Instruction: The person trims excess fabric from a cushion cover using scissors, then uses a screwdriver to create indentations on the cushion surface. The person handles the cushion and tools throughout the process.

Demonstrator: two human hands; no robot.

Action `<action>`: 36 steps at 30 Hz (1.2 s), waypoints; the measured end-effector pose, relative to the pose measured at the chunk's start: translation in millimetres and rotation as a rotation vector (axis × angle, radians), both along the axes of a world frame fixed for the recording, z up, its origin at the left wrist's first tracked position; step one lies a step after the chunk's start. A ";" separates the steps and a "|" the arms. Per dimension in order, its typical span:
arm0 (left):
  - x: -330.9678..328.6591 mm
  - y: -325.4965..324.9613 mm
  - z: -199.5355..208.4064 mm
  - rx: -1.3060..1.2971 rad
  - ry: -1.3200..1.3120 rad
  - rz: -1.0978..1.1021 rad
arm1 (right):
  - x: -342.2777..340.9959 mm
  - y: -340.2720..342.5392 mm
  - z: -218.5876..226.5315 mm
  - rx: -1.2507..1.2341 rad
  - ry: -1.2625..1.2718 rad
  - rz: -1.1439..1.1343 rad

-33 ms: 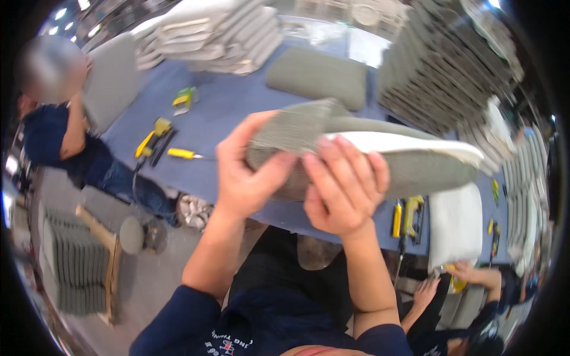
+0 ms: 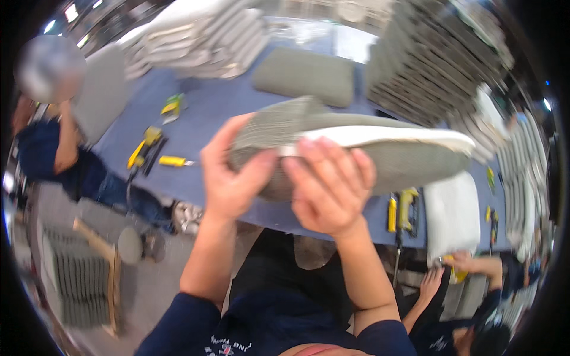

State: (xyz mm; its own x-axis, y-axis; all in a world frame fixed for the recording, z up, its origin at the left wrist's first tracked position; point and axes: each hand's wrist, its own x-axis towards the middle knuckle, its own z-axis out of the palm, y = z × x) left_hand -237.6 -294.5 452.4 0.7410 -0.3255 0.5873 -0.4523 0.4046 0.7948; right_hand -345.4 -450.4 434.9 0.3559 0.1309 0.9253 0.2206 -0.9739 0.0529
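A grey-green fabric seat cushion (image 2: 409, 160) is held up on its side above the blue table. White padding (image 2: 380, 135) shows along its long open edge. My left hand (image 2: 228, 172) is wrapped round the left end, its thumb pressing the near face and its fingers behind a folded flap of the cover. My right hand (image 2: 332, 184) lies against the near side, fingertips at the white edge close to my left thumb. The far side of the cushion is hidden.
Another grey-green cushion (image 2: 306, 74) lies on the blue table (image 2: 208, 107). A yellow staple gun (image 2: 148, 145) and yellow-handled tool (image 2: 173, 161) lie left. At right are another staple gun (image 2: 408, 213), a white pad (image 2: 451, 213) and a tall cushion stack (image 2: 427, 71). Co-workers stand at both sides.
The whole view has shifted slightly, so the table and tools sit a little further left in it. Both hands keep their hold on the cushion.
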 end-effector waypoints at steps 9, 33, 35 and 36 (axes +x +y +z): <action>34.5 8.6 -44.6 -0.082 -0.100 0.115 | -65.0 -71.1 -59.3 0.234 0.030 -0.119; -101.7 112.8 -107.4 0.077 -0.487 -0.505 | -111.2 -199.4 -21.5 1.413 -0.516 0.358; -97.3 113.9 -105.3 0.111 -0.363 -0.514 | -91.4 -188.2 -7.4 1.422 -0.482 0.468; -91.1 104.6 -91.0 0.155 -0.323 -0.495 | -81.1 -181.4 -0.6 1.453 -0.450 0.521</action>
State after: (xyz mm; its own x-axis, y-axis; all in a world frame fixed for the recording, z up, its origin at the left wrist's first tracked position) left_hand -328.7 -190.0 361.5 0.2718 -0.6857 0.6752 -0.4682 0.5188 0.7153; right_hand -426.5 -631.8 434.3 0.2336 -0.8951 0.3798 0.7509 -0.0821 -0.6553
